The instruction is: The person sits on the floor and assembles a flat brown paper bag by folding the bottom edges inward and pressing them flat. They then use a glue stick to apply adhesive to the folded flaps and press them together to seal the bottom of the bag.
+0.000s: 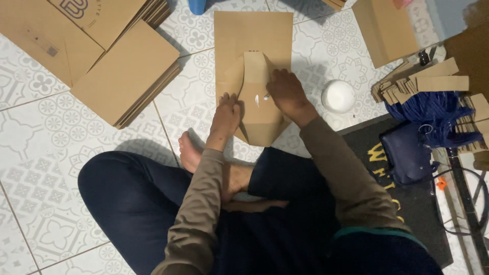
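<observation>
A person is sitting cross-legged on a patterned tile floor (46,168), with a bare foot (189,151) showing just below the left hand. The left hand (225,116) is pressing flat, fingers together and extended, on the lower left edge of a brown paper bag (253,76) that is lying on the floor directly in front of the knees. The right hand (287,90) is resting on the right side of the bag's folded bottom; its fingers are curled, and a small white streak, probably glue, is showing at its fingertips, though whether they are pinching anything cannot be told. The bag's bottom flaps (253,97) are lying folded into a pointed shape between the two hands. Just to the right of the right hand, a round white container (338,95) is standing on the floor. Further right, a dark blue pouch (407,153) is lying on a black mat (377,168), with blue cord (433,109) and stacked brown paper strips (438,81) beyond it. Well to the left of the left hand, piles of flat brown paper bags (127,71) are lying, and another flat bag (384,30) is lying beyond the right hand.
</observation>
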